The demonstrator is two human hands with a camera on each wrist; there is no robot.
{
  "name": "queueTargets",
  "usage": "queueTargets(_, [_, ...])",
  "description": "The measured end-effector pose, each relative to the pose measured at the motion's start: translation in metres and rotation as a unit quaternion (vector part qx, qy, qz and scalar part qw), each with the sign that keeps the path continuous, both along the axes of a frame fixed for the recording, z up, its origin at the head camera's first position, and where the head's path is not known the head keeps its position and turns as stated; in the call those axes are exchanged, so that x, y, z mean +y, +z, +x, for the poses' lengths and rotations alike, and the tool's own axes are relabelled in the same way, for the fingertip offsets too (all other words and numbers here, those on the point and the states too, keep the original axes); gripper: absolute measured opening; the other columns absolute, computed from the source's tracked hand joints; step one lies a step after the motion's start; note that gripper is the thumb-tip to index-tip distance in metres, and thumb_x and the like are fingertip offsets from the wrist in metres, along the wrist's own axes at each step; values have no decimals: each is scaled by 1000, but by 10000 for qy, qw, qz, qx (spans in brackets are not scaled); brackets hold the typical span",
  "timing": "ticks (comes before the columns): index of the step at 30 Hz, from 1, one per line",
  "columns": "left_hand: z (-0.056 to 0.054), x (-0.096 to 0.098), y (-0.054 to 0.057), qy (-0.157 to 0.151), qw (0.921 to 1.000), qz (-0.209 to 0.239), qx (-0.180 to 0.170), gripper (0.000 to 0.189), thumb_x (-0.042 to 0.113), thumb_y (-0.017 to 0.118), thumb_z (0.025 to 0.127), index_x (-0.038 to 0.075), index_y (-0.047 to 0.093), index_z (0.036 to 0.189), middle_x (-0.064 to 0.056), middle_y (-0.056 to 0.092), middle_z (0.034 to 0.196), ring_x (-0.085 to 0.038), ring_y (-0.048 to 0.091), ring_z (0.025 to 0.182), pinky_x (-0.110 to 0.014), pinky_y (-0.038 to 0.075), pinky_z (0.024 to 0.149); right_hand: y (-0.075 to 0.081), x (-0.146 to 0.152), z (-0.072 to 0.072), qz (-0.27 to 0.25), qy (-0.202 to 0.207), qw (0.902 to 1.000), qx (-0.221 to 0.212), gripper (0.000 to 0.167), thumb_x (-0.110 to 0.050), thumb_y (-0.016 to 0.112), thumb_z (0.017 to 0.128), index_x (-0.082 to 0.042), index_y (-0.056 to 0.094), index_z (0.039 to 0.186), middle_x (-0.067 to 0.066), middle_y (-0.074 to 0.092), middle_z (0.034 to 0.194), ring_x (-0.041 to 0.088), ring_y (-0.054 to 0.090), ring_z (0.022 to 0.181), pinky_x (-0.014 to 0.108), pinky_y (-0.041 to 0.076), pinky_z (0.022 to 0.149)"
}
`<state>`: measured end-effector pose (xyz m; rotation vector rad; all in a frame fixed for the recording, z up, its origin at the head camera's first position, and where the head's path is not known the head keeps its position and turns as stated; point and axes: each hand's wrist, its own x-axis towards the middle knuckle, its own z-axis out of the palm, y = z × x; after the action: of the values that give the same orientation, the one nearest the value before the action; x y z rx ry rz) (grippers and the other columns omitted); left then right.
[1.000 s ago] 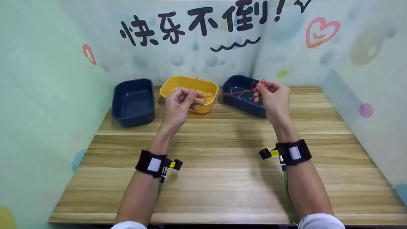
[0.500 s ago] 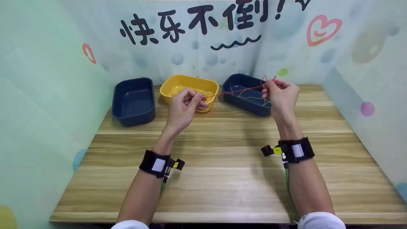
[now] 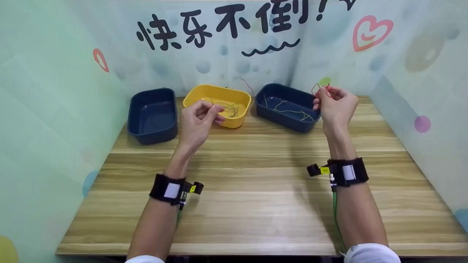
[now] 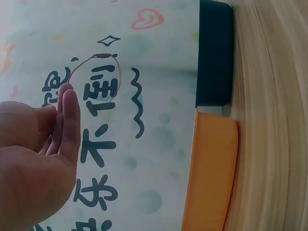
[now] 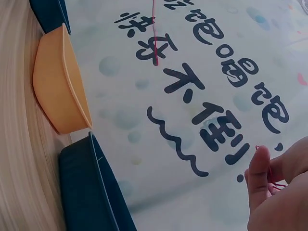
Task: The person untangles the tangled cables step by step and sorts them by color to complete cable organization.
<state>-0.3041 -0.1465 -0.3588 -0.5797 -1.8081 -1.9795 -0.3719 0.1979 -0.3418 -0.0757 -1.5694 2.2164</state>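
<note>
My left hand (image 3: 197,124), in front of the yellow bin, pinches one red thread (image 4: 79,67) between thumb and fingers. In the left wrist view the thread arcs away from the fingertips, its far end free. Beyond the right-hand navy bin's corner, my right hand (image 3: 338,107) holds small loops of red thread (image 3: 315,88) at its fingertips; much of that bunch is hidden in the fingers. Dark greenish threads (image 3: 234,109) lie in the yellow bin (image 3: 236,123). Several yellowish threads (image 3: 287,110) lie in the right navy bin (image 3: 289,121).
Another navy bin (image 3: 161,136) stands at the left, beside the yellow one. All the bins sit along the back of the wood-grain table (image 3: 241,204). A printed curtain (image 3: 204,36) closes off the back and sides. Each wrist carries a strapped camera with a cable.
The red thread stretched taut between the hands has come apart from the right hand's bunch. My right hand has moved right; my left went slightly right, then back left. The loose end now swings free.
</note>
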Motion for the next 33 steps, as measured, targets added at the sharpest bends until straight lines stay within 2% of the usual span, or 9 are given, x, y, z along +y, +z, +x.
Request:
queueTargets(5, [1,-24,8,435,9985,324,81,16,1,68,89,-14,67,96,-24,69,92,-43,68,81,-44,58,71,-2,-5,0,376,128,9992,-86,21,-6,77,83,5,64,95,22,68,86,22,62,55,27,53,46])
queueTargets(8, [3,-44,15,920,9950,342,181,17,6,71,88,-8,71,97,-25,69,93,-40,68,83,-43,58,73,-3,-8,-1,499,216,9985,-105,20,-7,77,83,5,65,95,24,67,87,21,62,53,27,53,45])
queueTargets(12, [8,-75,24,1707,9849,226,168,21,15,74,86,-1,74,99,-24,70,93,-35,69,84,-38,58,75,-5,-11,-1,577,344,9977,-129,23,-7,77,83,6,65,97,27,66,87,20,61,53,26,52,45])
queueTargets(16, [7,-106,28,2360,9717,111,-22,21,14,74,86,0,75,102,-22,71,94,-32,70,85,-34,57,77,-5,-13,0,655,439,9968,-147,23,-8,77,83,6,65,97,28,66,89,21,61,53,26,52,45])
queueTargets(19, [-1,-128,21,2961,9546,-327,-42,21,14,73,87,1,75,104,-19,72,94,-27,71,83,-29,57,75,-5,-14,0,782,495,9956,-111,22,-7,76,84,6,66,97,27,66,89,21,61,54,26,52,45])
queueTargets(21, [-9,-141,13,3353,9389,-775,-7,21,17,73,88,3,75,104,-16,72,93,-23,71,80,-24,56,73,-5,-14,1,903,537,9944,-66,20,-6,75,84,6,66,98,27,66,87,21,61,54,27,52,45])
queueTargets(23, [-16,-152,4,3597,9262,-1126,-62,22,20,72,88,6,75,105,-13,73,93,-19,72,79,-21,56,72,-5,-15,2,1012,595,9931,-22,21,-4,74,85,8,65,99,26,65,86,21,61,54,27,52,45])
queueTargets(27, [-27,-165,-12,3714,9141,-1570,-423,24,24,70,90,7,76,106,-12,73,93,-16,71,78,-18,55,70,-7,-18,2,1117,749,9909,6,24,-5,74,85,10,64,101,26,65,85,22,62,56,28,53,46])
queueTargets(33, [-39,-171,-32,3673,9011,-2068,-1021,25,22,68,92,4,74,108,-12,73,95,-15,71,78,-18,55,69,-8,-20,3,1178,871,9892,-38,22,-6,75,85,8,65,100,25,65,86,22,62,58,29,53,46])
